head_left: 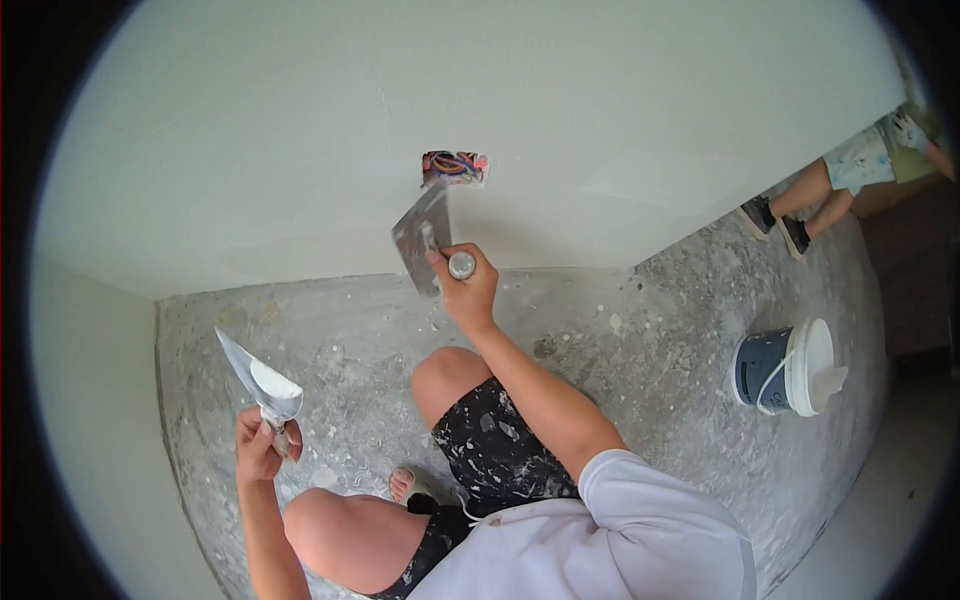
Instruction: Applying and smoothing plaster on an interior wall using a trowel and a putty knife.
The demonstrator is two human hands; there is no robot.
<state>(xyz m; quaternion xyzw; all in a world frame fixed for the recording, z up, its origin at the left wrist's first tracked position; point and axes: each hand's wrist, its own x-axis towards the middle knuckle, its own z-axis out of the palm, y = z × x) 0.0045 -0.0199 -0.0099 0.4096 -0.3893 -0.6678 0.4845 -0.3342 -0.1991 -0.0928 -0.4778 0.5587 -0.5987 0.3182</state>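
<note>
My right hand (468,284) is closed round the handle of a plastering trowel (421,240). The trowel's flat metal blade lies close to the pale wall (300,190), its upper corner just under a rectangular socket opening (454,168) full of coloured wires. Whether the blade presses on the wall I cannot tell. At the lower left my left hand (265,446) grips a pointed trowel (247,365) by its handle, blade up. A lump of white plaster (272,383) sits on that blade, well apart from the wall.
On the right a dark bucket (766,370) with a white rim stands on the spattered concrete floor (660,330). Beyond the wall's right end another person's legs (805,190) and gloved hand (909,132) show. A side wall (95,380) rises at the left.
</note>
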